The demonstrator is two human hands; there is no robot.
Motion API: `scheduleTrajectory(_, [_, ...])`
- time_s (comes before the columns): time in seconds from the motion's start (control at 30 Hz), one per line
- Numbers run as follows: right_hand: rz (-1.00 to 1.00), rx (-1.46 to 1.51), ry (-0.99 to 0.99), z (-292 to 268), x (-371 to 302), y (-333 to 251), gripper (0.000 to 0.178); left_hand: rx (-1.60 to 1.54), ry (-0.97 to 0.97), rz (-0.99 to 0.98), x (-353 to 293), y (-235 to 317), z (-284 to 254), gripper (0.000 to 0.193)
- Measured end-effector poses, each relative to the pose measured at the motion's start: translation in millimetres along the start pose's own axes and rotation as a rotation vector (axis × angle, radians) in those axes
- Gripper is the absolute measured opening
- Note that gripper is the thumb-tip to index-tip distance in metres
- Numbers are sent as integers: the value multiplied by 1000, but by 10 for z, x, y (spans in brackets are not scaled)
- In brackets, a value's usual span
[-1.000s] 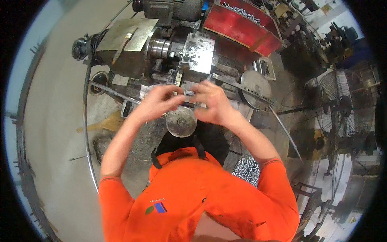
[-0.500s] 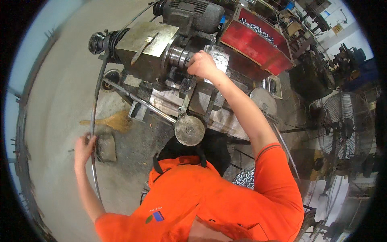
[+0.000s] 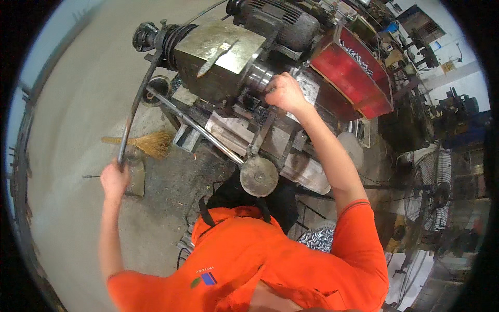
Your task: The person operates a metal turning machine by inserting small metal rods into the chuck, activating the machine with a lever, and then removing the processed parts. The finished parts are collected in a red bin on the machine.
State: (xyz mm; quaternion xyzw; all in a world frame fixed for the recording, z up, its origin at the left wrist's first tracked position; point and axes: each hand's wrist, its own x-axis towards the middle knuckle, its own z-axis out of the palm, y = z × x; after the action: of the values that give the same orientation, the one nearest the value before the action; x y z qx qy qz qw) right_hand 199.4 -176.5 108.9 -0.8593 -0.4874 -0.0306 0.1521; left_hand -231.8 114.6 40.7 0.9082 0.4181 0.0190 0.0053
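So the writing first: the orange shirt (image 3: 234, 249) has a little chest logo (image 3: 209, 278), a blue block next to a green leaf, plus a short line of small lettering. There's also a yellowish sign (image 3: 448, 66) way off on the right wall, too small to read from here.

Now the long bar (image 3: 130, 123). It's a slim, slightly curved metal rod, dark up top and shinier lower down, sloping from the left end of the greasy lathe down to the person's left side. Left hand (image 3: 114, 179) is wrapped round its lower end, a bit blurry.

Right hand (image 3: 285, 93) is up at the shiny, stepped round spindle (image 3: 258, 77), fingers curled in at its right-hand end. Can't tell if they're pinching anything, the knuckles block it.

Box housing behind the spindle has a scuffed metal plate (image 3: 236, 44) on top with a brush (image 3: 215, 60) lying on it. Beat-up red bin (image 3: 340, 73) beyond holds small silvery pieces, and there's a straw broom (image 3: 155, 144) on the floor near the left hand.
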Motion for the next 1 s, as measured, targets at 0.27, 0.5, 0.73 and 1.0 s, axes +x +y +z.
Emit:
scheduleTrajectory(0.27, [33, -13, 16, -7, -7, -37, 24, 371, 306, 210, 1198, -1407, 66, 7])
scheduleTrajectory(0.5, [-134, 83, 319, -391, -660, -10, 31, -270, 545, 208, 1270, -631, 94, 30])
scheduleTrajectory(0.73, [388, 117, 310, -887, -2453, 417, 39, -540, -328, 214, 725, 1259, 1556, 50])
scheduleTrajectory(1.0, [919, -24, 325, -821, -4340, 1017, 41, 318, -286, 553, 1187, 1428, 1500, 29])
